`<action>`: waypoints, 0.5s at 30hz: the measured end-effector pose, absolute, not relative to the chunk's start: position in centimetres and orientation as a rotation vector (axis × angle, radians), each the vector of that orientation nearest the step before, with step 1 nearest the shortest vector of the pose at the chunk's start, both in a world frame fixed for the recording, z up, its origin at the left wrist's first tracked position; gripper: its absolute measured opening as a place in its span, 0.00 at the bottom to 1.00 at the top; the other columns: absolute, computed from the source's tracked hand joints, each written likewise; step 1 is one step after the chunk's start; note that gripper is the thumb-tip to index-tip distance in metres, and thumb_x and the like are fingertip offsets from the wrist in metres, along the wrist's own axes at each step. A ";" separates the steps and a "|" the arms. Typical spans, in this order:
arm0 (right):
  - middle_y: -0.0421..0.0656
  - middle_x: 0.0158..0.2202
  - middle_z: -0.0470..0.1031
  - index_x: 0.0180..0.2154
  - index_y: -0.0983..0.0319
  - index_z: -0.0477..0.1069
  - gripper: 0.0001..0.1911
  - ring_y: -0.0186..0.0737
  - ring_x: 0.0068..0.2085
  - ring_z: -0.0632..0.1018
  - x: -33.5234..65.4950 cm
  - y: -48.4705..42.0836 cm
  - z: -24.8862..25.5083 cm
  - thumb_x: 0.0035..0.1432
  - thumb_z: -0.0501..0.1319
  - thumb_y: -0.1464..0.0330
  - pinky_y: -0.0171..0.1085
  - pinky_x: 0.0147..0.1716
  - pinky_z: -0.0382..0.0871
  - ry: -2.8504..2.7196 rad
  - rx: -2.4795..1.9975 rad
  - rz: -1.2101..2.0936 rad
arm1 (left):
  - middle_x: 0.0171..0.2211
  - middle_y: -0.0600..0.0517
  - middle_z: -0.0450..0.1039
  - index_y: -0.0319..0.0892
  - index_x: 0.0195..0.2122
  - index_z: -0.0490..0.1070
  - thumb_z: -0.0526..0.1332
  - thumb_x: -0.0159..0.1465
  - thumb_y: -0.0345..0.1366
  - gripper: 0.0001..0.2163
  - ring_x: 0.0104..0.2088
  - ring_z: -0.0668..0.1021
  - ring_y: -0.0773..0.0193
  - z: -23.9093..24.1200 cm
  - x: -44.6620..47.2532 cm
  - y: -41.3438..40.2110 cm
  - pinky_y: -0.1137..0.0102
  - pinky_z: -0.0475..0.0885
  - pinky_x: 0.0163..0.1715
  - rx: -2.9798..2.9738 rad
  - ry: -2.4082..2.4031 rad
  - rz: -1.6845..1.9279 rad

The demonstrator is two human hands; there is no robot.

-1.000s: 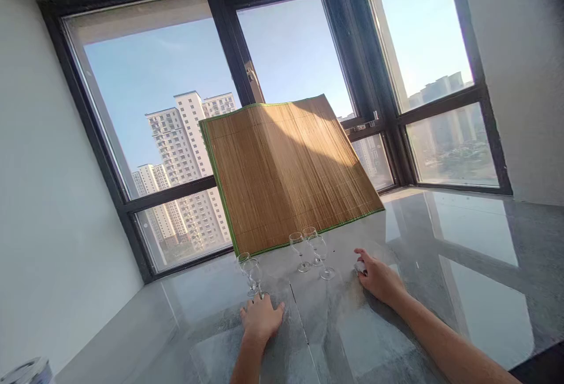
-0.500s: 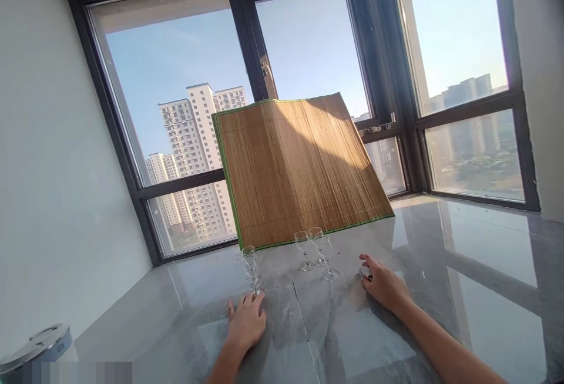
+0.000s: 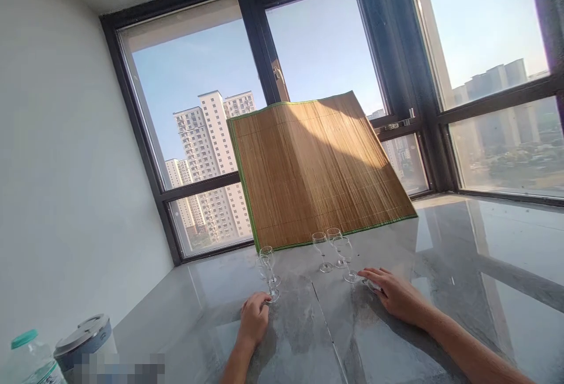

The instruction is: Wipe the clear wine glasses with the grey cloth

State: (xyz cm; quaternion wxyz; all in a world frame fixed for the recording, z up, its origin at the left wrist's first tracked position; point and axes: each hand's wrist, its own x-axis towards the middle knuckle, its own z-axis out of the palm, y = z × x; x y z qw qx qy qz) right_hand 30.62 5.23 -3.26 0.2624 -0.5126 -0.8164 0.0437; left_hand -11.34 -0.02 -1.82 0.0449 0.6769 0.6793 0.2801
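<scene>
Two clear stemmed glasses stand close together on the left, their outlines overlapping. My left hand (image 3: pixel 254 319) has its fingers drawn together at the foot of the nearer stemmed glass (image 3: pixel 273 296). To the right, three more glasses form a loose group: a left one (image 3: pixel 320 249), a rear one (image 3: pixel 333 235) and a front one (image 3: pixel 343 250). My right hand (image 3: pixel 394 296) reaches in low from the right, fingers stretched toward the front glass's foot. Beneath those fingers lies a small clear object (image 3: pixel 369 284), mostly covered, whose kind I cannot make out.
A folded bamboo mat (image 3: pixel 317 172) with green edging leans against the window behind the glasses. The glossy grey surface (image 3: pixel 211 313) has a dark seam down its middle. A lidded cup (image 3: pixel 86 337) and a green-capped bottle (image 3: pixel 30 354) stand at the lower left.
My right hand has straightened its fingers and moved closer to the front glass of the group. My left fingers have drawn together at the glass foot. The view has shifted left.
</scene>
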 end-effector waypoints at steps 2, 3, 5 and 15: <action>0.43 0.65 0.67 0.63 0.53 0.67 0.35 0.55 0.63 0.68 29.6 5.3 -3.2 0.53 0.52 0.74 0.50 0.56 0.69 -2.252 -1.385 0.120 | 0.47 0.50 0.79 0.45 0.39 0.77 0.49 0.60 0.30 0.17 0.50 0.77 0.61 -1.9 -11.5 0.1 0.68 0.66 0.54 2.081 2.036 0.908; 0.43 0.66 0.65 0.63 0.52 0.66 0.36 0.56 0.64 0.68 29.3 5.4 -3.3 0.53 0.52 0.75 0.51 0.55 0.69 -2.253 -1.404 0.119 | 0.45 0.50 0.80 0.46 0.38 0.77 0.49 0.60 0.30 0.16 0.49 0.77 0.62 -1.9 -11.5 0.2 0.68 0.66 0.54 2.092 2.026 0.921; 0.44 0.67 0.64 0.64 0.52 0.66 0.37 0.56 0.64 0.68 28.8 6.2 -3.6 0.52 0.53 0.75 0.52 0.56 0.69 -2.250 -1.428 0.124 | 0.45 0.51 0.80 0.46 0.37 0.77 0.50 0.59 0.30 0.15 0.49 0.77 0.62 -2.0 -11.5 0.1 0.68 0.66 0.54 2.116 2.015 0.934; 0.49 0.58 0.75 0.55 0.58 0.76 0.33 0.54 0.56 0.76 27.0 8.7 -3.1 0.47 0.53 0.77 0.48 0.55 0.69 -2.325 -1.310 0.221 | 0.44 0.51 0.80 0.46 0.36 0.78 0.51 0.59 0.30 0.15 0.49 0.77 0.60 -2.0 -11.4 0.0 0.66 0.65 0.55 2.063 2.007 0.966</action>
